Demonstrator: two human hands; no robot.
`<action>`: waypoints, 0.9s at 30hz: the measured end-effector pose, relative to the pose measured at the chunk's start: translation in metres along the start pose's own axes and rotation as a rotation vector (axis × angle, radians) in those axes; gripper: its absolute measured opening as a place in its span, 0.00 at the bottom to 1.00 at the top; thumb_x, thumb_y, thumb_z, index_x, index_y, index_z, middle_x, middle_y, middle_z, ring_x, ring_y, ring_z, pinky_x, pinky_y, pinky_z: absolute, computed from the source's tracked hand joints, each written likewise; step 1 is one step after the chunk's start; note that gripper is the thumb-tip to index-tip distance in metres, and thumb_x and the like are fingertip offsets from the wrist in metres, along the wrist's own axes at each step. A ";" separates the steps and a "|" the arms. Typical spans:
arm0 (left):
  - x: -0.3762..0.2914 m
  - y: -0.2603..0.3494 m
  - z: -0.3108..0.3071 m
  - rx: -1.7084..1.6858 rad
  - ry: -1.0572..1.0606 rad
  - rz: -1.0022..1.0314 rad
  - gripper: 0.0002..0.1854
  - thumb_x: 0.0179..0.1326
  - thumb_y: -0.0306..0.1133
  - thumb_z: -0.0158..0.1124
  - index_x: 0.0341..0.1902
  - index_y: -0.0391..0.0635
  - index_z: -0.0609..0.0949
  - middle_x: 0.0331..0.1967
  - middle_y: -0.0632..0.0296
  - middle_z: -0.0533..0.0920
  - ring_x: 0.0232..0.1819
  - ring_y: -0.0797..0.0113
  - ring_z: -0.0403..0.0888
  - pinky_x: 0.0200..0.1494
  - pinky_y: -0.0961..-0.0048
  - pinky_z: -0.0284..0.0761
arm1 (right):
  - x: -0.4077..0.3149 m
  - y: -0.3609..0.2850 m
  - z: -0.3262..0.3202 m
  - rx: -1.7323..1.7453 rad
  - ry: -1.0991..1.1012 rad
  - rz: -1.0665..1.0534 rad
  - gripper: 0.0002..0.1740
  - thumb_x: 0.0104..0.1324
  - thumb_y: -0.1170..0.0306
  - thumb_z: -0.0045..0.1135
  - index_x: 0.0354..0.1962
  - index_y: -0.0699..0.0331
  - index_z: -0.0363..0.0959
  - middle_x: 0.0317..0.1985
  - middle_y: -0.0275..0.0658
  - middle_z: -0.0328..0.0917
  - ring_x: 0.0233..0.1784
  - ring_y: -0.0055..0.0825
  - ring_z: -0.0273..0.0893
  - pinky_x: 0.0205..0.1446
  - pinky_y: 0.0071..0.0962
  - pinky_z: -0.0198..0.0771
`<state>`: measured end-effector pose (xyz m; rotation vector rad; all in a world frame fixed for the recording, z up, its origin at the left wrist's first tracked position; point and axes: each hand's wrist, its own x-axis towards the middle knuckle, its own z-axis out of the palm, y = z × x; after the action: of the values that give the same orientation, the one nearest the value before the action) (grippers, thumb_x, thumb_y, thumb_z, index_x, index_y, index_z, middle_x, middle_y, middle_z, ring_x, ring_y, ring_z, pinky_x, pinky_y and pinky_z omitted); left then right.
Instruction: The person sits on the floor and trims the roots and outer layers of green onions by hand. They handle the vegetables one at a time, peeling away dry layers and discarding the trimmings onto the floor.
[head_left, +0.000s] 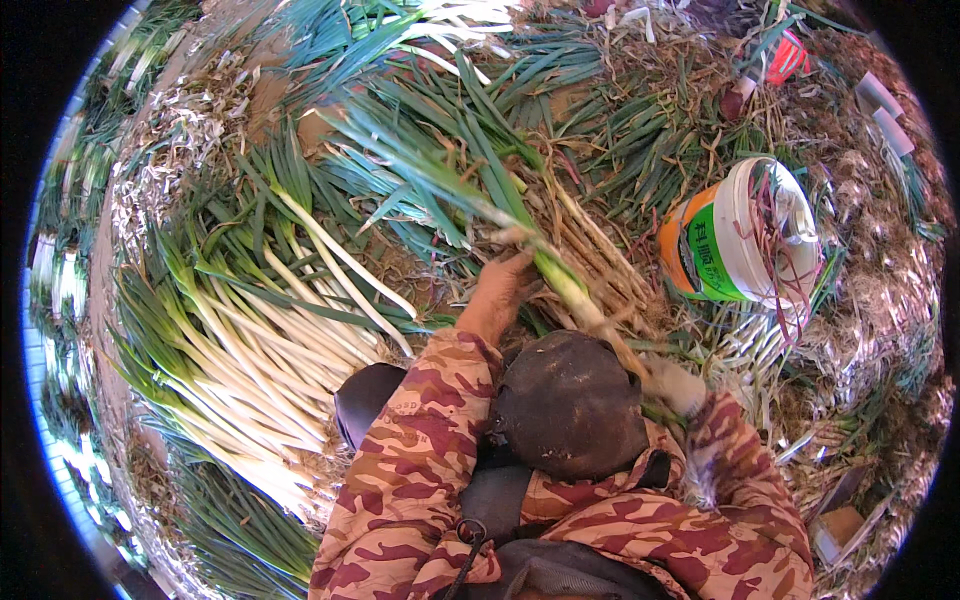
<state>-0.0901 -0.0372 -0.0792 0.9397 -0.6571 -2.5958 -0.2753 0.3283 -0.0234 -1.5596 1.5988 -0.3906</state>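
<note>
My left hand (501, 289) is closed around a long green onion (566, 289) where its leaves meet the pale stalk. My right hand (675, 384) is blurred and lies at the root end of that onion, near my knee; its fingers are not clear. The onion slants from the upper left down to the right, its leaves blurred. Unpeeled green onions with dry brown stalks (592, 240) lie just beyond it. To the left is a large pile of green onions with clean white stalks (255, 360), leaves towards the upper left.
A white plastic bucket (731, 229) with an orange and green label lies tilted at the right, with reddish strips (776, 247) hanging from it. Loose green leaves (637, 142) and dry peelings (862, 277) cover the ground. More white onions (450, 30) lie at the top.
</note>
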 end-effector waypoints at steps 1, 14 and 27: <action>-0.002 -0.002 0.004 -0.100 -0.028 -0.037 0.22 0.77 0.36 0.68 0.67 0.38 0.78 0.58 0.56 0.85 0.58 0.55 0.86 0.64 0.53 0.81 | -0.013 -0.001 0.001 0.088 -0.036 0.067 0.26 0.72 0.65 0.63 0.63 0.69 0.78 0.56 0.43 0.84 0.54 0.34 0.81 0.58 0.34 0.77; -0.081 0.131 0.116 0.139 -0.402 0.423 0.27 0.69 0.36 0.75 0.67 0.38 0.78 0.58 0.53 0.85 0.60 0.55 0.84 0.66 0.56 0.82 | 0.005 -0.104 -0.097 0.723 0.167 0.368 0.35 0.61 0.64 0.66 0.66 0.66 0.73 0.38 0.33 0.80 0.36 0.22 0.76 0.41 0.26 0.75; -0.036 0.081 -0.049 1.176 0.453 0.139 0.32 0.67 0.50 0.74 0.61 0.31 0.84 0.53 0.42 0.89 0.52 0.47 0.89 0.55 0.57 0.83 | 0.164 -0.001 -0.043 -0.016 0.201 0.530 0.37 0.75 0.44 0.58 0.48 0.79 0.78 0.46 0.66 0.84 0.50 0.55 0.84 0.55 0.49 0.77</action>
<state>-0.0208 -0.1064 -0.0523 1.5939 -2.0432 -1.5954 -0.2842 0.1624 -0.0544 -1.0707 2.0934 -0.2445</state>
